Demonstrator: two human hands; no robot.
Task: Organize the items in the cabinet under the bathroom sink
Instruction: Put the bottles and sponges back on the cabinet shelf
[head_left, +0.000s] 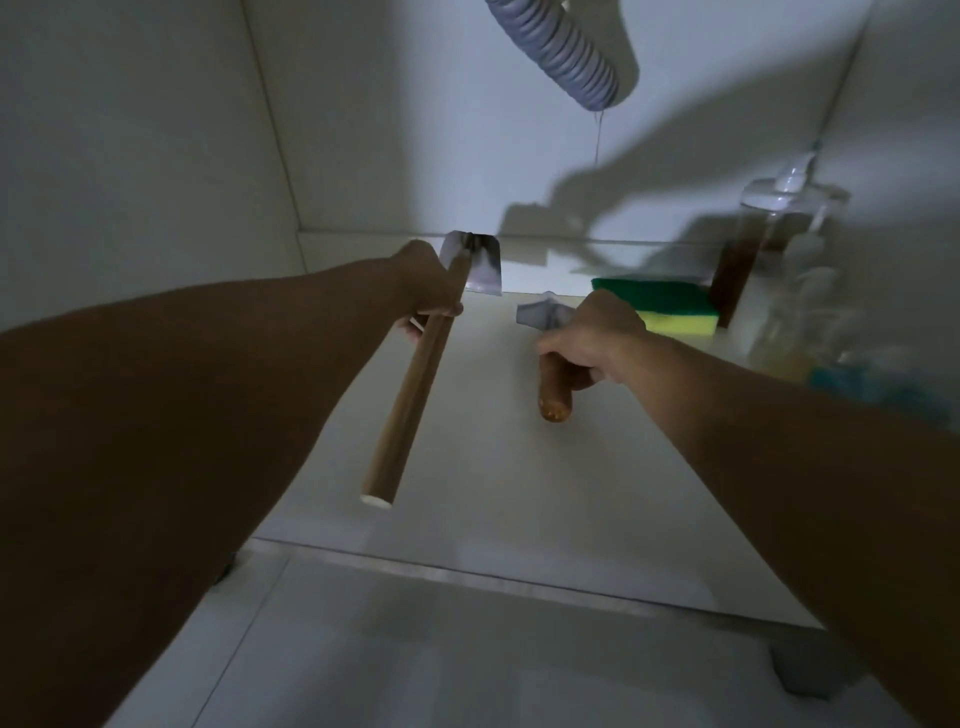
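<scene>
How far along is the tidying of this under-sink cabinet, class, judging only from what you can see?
Done: a sponge and pump bottle sit grouped at the right wall. In hand: the left hand grips a long-handled scraper and the right hand grips a short-handled tool, both above the cabinet floor. Left: setting both tools down.

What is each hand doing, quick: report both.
Left hand: grips the long wooden-handled scraper.
Right hand: grips the short wooden-handled tool.
</scene>
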